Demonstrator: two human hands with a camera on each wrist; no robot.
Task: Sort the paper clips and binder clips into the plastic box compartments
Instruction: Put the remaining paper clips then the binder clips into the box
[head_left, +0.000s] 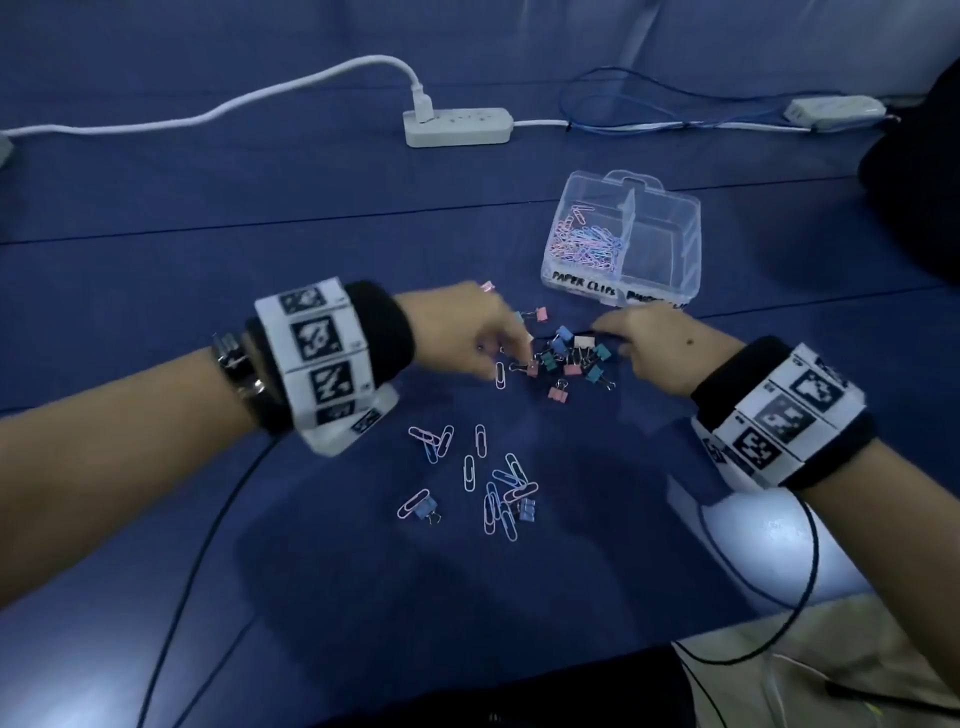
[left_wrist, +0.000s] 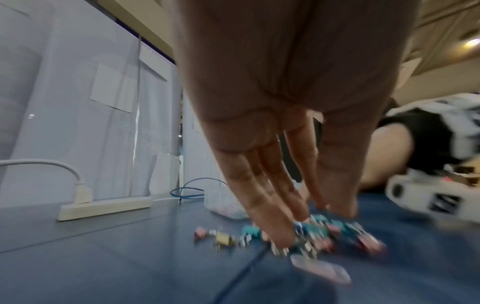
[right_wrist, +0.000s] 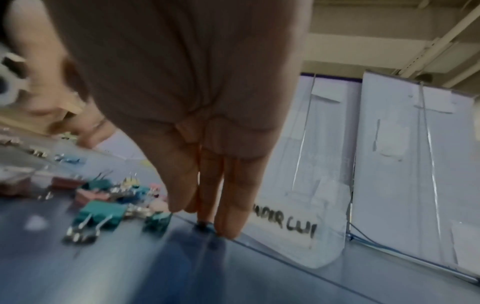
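Observation:
A pile of pastel binder clips (head_left: 569, 358) lies on the blue table, with loose paper clips (head_left: 491, 480) and two more binder clips nearer me. My left hand (head_left: 511, 353) reaches into the pile from the left; its straight fingers (left_wrist: 272, 226) point down and touch the binder clips (left_wrist: 324, 232). My right hand (head_left: 608, 332) comes in from the right, fingers (right_wrist: 228, 222) straight, tips on the table beside a teal binder clip (right_wrist: 101, 214). The clear plastic box (head_left: 685, 244) stands behind, its "PAPER CLIPS" compartment holding paper clips (head_left: 587, 239); the other compartment looks bare.
A white power strip (head_left: 457, 126) with its cable lies at the back, and a blue cable (head_left: 649, 98) and white adapter (head_left: 831, 110) at the back right. A dark object (head_left: 914, 182) sits at the right edge. Black wrist cables trail toward me.

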